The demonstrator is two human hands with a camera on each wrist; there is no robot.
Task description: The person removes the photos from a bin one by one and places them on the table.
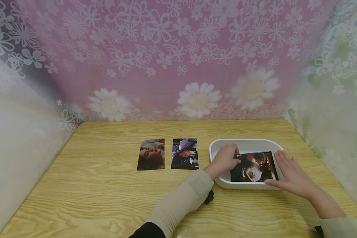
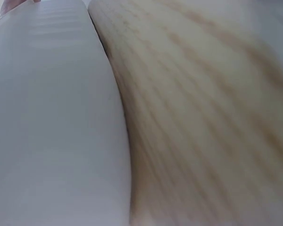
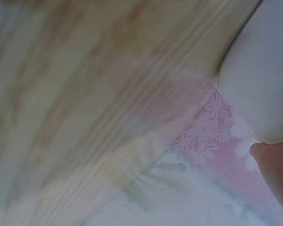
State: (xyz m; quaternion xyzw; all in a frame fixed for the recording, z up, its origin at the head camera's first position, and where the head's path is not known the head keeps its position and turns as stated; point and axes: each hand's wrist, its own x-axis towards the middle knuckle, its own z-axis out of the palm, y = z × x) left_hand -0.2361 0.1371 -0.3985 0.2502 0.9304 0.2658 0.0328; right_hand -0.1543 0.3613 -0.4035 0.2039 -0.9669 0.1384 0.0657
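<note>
A white tray [image 1: 247,185] with rounded corners stands on the right of the wooden table. In it lies a dark glossy photo card [image 1: 256,167], picture side up. My left hand [image 1: 226,158] reaches over the tray's left side and pinches the card's left edge, its fingers curled. At the other end is my right hand [image 1: 294,177], fingers straight along the right rim and thumb by the card's lower right corner. The left wrist view shows the tray's outer wall [image 2: 56,122] close up; in the right wrist view a fingertip [image 3: 273,165] touches the tray's edge.
Left of the tray, two more photo cards lie apart on the table [image 1: 92,191]: one with a purple hat [image 1: 184,153], the other a reclining person [image 1: 151,154]. A pink flowered cloth [image 1: 154,66] hangs behind the table, with pale cloth along both sides.
</note>
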